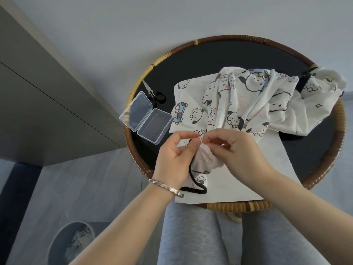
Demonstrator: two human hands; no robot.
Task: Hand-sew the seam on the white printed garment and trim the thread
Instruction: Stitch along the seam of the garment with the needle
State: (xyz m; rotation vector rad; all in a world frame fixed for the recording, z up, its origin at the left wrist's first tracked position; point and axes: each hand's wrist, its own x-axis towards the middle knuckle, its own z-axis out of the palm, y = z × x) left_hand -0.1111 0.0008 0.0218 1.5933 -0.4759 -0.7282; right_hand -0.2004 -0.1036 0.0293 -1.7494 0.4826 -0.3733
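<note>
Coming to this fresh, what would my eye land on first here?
The white printed garment, covered in cartoon puppy faces, lies heaped across the round dark table with a woven rim. At its near edge the left hand and right hand both pinch a bunched bit of the fabric. To the left on the table lie an open clear plastic box and, just beyond it, small black-handled scissors.
</note>
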